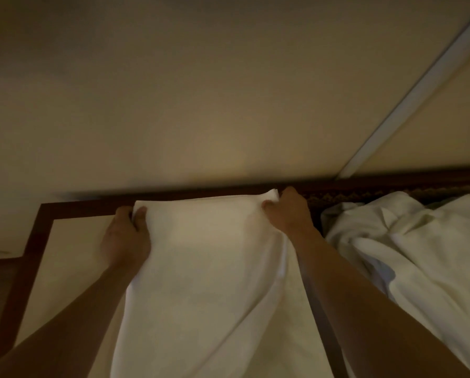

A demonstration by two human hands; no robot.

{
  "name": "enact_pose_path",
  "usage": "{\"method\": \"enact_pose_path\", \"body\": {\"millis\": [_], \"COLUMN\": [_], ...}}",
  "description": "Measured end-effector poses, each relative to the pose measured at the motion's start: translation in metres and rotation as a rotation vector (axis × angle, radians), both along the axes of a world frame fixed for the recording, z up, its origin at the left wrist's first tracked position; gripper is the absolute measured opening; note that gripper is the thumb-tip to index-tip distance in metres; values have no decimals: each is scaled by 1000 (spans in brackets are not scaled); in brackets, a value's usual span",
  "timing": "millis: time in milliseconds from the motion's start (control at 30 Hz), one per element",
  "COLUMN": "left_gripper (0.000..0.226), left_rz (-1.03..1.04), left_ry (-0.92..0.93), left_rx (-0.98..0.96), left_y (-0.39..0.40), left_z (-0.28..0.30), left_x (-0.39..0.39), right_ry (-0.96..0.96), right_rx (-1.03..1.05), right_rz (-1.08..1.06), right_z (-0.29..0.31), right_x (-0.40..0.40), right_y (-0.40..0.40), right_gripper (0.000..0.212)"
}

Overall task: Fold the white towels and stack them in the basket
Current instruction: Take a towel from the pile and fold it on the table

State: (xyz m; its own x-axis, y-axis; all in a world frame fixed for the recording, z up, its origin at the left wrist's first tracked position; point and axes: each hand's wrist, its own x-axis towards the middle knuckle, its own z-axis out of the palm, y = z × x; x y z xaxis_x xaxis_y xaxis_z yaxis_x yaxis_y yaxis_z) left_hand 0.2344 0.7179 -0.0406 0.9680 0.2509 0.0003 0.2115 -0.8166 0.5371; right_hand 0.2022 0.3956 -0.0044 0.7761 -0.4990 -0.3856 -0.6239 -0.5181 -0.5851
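A white towel (206, 263) hangs stretched out in front of me, its top edge held level near the far edge of the cream surface. My left hand (126, 238) pinches the towel's top left corner between thumb and fingers. My right hand (289, 211) grips the top right corner with curled fingers. The cloth falls from both hands toward the bottom of the view with a long diagonal crease on its right side. No basket is in view.
A heap of crumpled white towels (408, 241) lies to the right. A dark wooden border (34, 241) frames the cream surface (72, 257). A plain wall (201, 105) fills the upper half, with a pale strip (419, 85) running diagonally.
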Motion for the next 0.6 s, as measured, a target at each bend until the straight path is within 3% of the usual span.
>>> {"method": "enact_pose_path", "body": {"millis": [167, 433, 600], "left_gripper": [37, 33, 30], "left_rz": [-8, -82, -88], "left_ry": [18, 18, 21], "left_rx": [-12, -17, 53], "left_y": [-1, 2, -5], "left_z": [1, 7, 8], "left_x": [1, 4, 5], "right_ry": [98, -88, -161], "right_rx": [160, 405, 302], "right_rz": [-14, -132, -232], "right_z": [6, 6, -13], "right_x": [12, 4, 1], "right_y": [-10, -24, -25], "right_gripper": [38, 29, 18]}}
